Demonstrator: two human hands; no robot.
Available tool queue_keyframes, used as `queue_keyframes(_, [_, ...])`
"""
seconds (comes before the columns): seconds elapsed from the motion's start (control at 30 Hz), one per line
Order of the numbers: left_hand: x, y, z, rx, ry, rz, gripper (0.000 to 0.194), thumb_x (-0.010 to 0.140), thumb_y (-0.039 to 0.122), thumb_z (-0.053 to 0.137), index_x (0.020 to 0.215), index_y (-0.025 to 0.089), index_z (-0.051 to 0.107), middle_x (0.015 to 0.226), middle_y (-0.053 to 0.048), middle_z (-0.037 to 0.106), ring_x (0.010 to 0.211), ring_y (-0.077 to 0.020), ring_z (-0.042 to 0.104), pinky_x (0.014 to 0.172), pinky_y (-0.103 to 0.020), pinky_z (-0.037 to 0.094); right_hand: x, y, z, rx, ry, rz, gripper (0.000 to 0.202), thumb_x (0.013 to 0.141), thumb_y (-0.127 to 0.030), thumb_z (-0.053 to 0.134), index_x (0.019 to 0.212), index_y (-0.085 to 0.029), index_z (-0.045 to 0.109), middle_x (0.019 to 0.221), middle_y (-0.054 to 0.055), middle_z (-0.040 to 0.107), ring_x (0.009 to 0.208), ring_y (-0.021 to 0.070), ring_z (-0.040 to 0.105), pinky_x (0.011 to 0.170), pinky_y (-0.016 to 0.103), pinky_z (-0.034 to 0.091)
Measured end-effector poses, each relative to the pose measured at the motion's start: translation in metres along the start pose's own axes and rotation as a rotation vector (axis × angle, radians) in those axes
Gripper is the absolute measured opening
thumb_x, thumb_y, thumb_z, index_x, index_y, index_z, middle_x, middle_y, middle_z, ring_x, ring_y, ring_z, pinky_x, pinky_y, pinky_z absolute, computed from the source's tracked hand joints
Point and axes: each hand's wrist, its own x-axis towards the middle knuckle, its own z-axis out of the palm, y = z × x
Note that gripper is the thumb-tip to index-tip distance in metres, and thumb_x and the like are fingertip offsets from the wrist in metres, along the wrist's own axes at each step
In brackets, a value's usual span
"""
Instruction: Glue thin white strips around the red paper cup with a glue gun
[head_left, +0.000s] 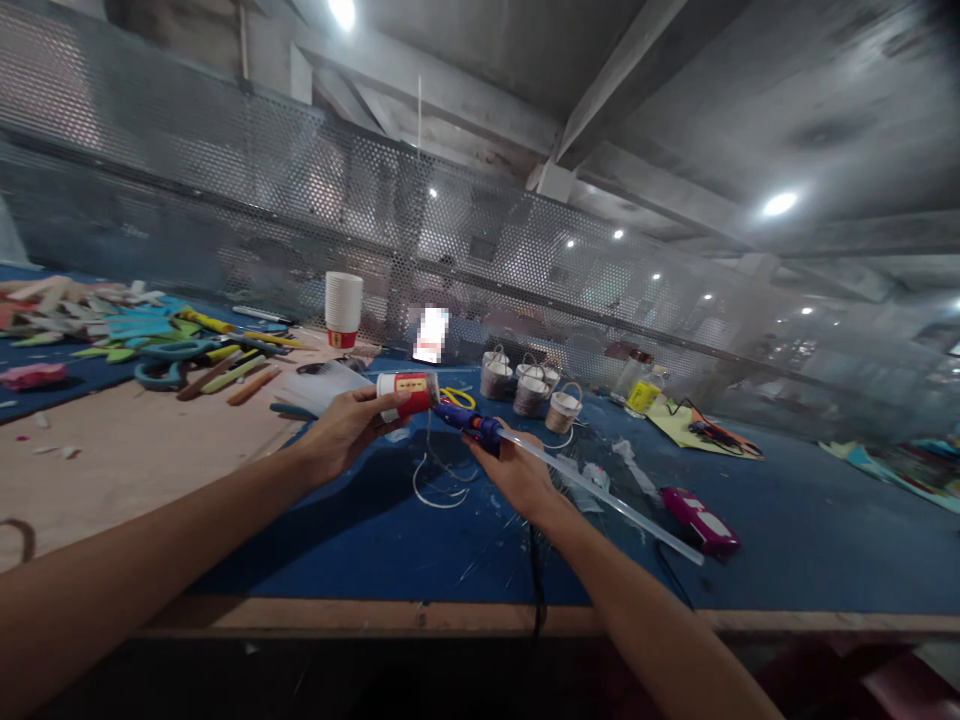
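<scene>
"What's the left hand (pixel 337 435) doing?"
"Grasping a red-and-white paper cup (pixel 403 397), tipped sideways above the blue tabletop (pixel 337 560)."
"And the right hand (pixel 521 478)?"
"Wrapped round a blue plastic glue gun (pixel 469 422) — long translucent glue stick (pixel 615 496) trailing behind, nozzle end close to the cup. Small handled buckets (pixel 529 390) stand beyond."

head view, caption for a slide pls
Left hand steadies a red-and-white paper cup while the right hand holds a blue glue gun to it.
</scene>
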Motion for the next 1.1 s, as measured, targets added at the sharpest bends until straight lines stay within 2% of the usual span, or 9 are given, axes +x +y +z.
queue_keyframes(0.47, [-0.002, 0.003, 0.002, 0.012, 0.014, 0.01, 0.009, 0.082, 0.024, 0.086, 0.091, 0.022, 0.085, 0.118, -0.011, 0.084, 0.11, -0.0277, 0.077, 0.087, -0.029, 0.063, 0.0, -0.003, -0.002, -0.03, -0.013, 0.02, 0.028, 0.102, -0.051, 0.061, 0.106, -0.026, 0.072, 0.088, 0.003, 0.08, 0.079, 0.0239, 0.075, 0.064, 0.027, 0.044])
queue_keyframes(0.77, [-0.002, 0.003, 0.003, -0.03, 0.012, -0.02, 0.01, 0.081, 0.021, 0.087, 0.09, 0.02, 0.085, 0.111, -0.009, 0.085, 0.099, -0.0227, 0.077, 0.083, -0.027, 0.064, -0.001, -0.003, -0.003, -0.012, 0.018, 0.03, 0.028, 0.101, -0.05, 0.063, 0.102, -0.024, 0.073, 0.082, 0.003, 0.079, 0.076, 0.0243, 0.076, 0.063, 0.027, 0.045])
queue_keyframes(0.93, [0.001, -0.001, 0.001, -0.017, -0.014, -0.043, 0.009, 0.079, 0.024, 0.089, 0.087, 0.022, 0.085, 0.111, -0.01, 0.085, 0.099, -0.0245, 0.078, 0.083, -0.028, 0.064, 0.002, -0.001, 0.0, 0.208, 0.121, 0.071, 0.032, 0.098, -0.054, 0.065, 0.1, -0.023, 0.074, 0.087, 0.006, 0.08, 0.083, 0.0279, 0.077, 0.074, 0.033, 0.053])
queue_keyframes(1.0, [0.001, -0.002, 0.002, -0.019, -0.017, -0.043, 0.008, 0.079, 0.023, 0.089, 0.085, 0.022, 0.086, 0.109, -0.009, 0.086, 0.097, -0.0236, 0.078, 0.082, -0.027, 0.064, 0.005, -0.001, -0.001, 0.39, 0.111, 0.127, 0.036, 0.096, -0.058, 0.065, 0.093, -0.023, 0.074, 0.077, 0.005, 0.077, 0.075, 0.026, 0.074, 0.073, 0.034, 0.054])
queue_keyframes(1.1, [0.0, -0.002, 0.002, -0.02, 0.004, -0.055, 0.008, 0.079, 0.021, 0.089, 0.086, 0.021, 0.085, 0.1, -0.007, 0.086, 0.087, -0.02, 0.077, 0.078, -0.024, 0.064, 0.01, -0.002, -0.006, 0.743, 0.014, 0.224, 0.046, 0.093, -0.066, 0.065, 0.078, -0.022, 0.065, 0.054, -0.002, 0.06, 0.054, 0.0189, 0.062, 0.061, 0.031, 0.05])
